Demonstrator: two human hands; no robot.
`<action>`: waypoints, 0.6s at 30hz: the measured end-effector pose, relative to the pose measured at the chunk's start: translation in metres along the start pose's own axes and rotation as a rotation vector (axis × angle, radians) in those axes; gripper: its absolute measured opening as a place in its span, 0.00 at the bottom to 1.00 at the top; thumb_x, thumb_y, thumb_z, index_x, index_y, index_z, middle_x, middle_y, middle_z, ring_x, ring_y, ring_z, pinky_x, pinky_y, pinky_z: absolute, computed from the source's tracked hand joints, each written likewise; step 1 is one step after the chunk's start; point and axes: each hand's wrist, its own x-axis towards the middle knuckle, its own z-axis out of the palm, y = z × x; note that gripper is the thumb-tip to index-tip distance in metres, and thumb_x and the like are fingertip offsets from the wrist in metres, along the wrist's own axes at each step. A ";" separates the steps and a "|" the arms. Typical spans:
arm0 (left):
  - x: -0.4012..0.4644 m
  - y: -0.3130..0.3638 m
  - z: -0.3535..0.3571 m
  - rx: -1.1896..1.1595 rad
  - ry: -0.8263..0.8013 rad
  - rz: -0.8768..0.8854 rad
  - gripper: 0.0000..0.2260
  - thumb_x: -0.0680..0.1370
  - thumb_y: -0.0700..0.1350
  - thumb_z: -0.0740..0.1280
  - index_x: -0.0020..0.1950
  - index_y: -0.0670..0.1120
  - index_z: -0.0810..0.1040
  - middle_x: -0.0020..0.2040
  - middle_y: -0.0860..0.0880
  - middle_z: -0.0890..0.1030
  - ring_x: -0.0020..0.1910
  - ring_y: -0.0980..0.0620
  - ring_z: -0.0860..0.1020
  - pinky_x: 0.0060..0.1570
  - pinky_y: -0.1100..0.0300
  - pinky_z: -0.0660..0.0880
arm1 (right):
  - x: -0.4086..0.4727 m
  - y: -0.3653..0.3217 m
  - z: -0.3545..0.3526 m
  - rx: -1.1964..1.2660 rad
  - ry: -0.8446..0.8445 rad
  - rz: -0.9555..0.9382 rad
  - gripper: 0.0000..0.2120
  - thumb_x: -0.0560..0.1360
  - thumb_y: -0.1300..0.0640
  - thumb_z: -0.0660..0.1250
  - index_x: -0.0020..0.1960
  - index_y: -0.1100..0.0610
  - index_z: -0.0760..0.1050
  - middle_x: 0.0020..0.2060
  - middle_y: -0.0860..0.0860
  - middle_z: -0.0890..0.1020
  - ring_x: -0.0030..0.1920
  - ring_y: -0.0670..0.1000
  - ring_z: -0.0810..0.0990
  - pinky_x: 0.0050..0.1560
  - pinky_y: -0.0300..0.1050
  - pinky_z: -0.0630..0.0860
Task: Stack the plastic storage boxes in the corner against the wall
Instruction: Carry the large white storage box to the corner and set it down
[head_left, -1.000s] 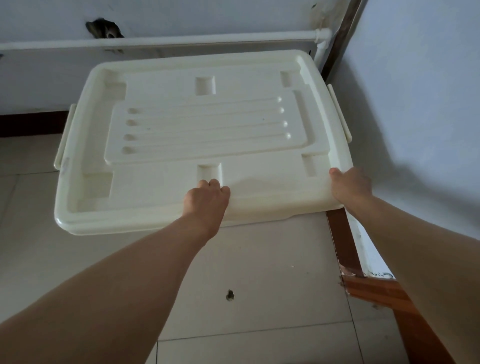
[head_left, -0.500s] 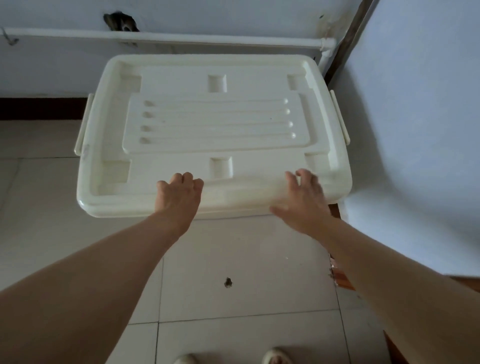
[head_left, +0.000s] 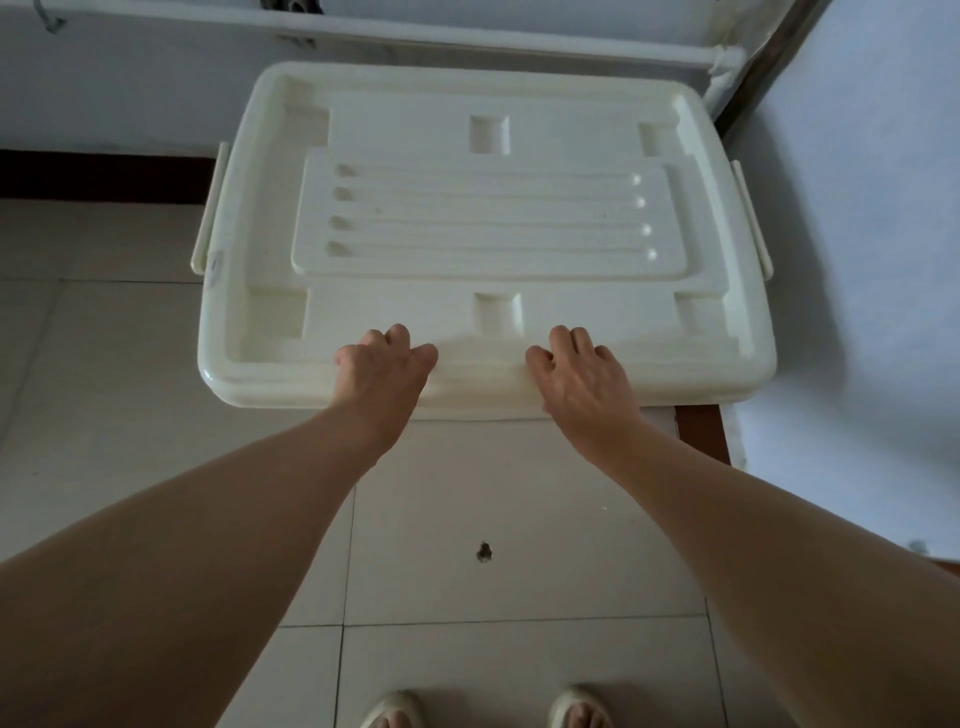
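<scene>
A cream plastic storage box (head_left: 483, 223) with a ribbed, recessed lid stands in the corner, its back toward the rear wall and its right side close to the side wall. I see only its lid and side latches; whatever is under it is hidden. My left hand (head_left: 382, 366) rests on the lid's near rim, left of centre, fingers spread and pressing flat. My right hand (head_left: 579, 371) lies on the same rim, right of centre, fingers also spread. Neither hand wraps around the rim.
A white pipe (head_left: 467, 34) runs along the rear wall above the box. The pale side wall (head_left: 857, 260) is at the right, with a brown skirting board (head_left: 701, 431) below. Tiled floor (head_left: 493, 519) lies in front, and my sandalled feet (head_left: 483, 712) show at the bottom.
The box has gone from skewed to square in the corner. My right hand moved from its right corner to the middle of the near rim. The view has tilted down, showing my feet.
</scene>
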 end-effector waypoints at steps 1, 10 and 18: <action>0.001 -0.001 0.000 0.001 0.010 0.004 0.20 0.73 0.37 0.67 0.62 0.48 0.67 0.56 0.46 0.71 0.51 0.46 0.75 0.47 0.52 0.78 | 0.001 0.000 0.001 0.005 -0.030 -0.006 0.09 0.60 0.72 0.64 0.33 0.59 0.73 0.30 0.53 0.75 0.29 0.52 0.75 0.23 0.43 0.72; 0.006 -0.004 -0.004 0.021 -0.039 -0.006 0.23 0.71 0.38 0.71 0.62 0.48 0.67 0.56 0.46 0.72 0.51 0.47 0.76 0.44 0.55 0.76 | 0.005 0.000 -0.001 -0.004 -0.184 0.043 0.15 0.59 0.61 0.77 0.41 0.57 0.75 0.38 0.52 0.77 0.36 0.50 0.77 0.30 0.40 0.73; -0.012 -0.021 -0.029 -0.110 -0.111 0.025 0.25 0.76 0.55 0.66 0.67 0.46 0.65 0.61 0.46 0.71 0.59 0.47 0.74 0.44 0.57 0.65 | 0.004 0.014 -0.028 0.195 -0.413 0.040 0.22 0.70 0.67 0.65 0.63 0.59 0.65 0.58 0.57 0.70 0.57 0.56 0.71 0.55 0.47 0.69</action>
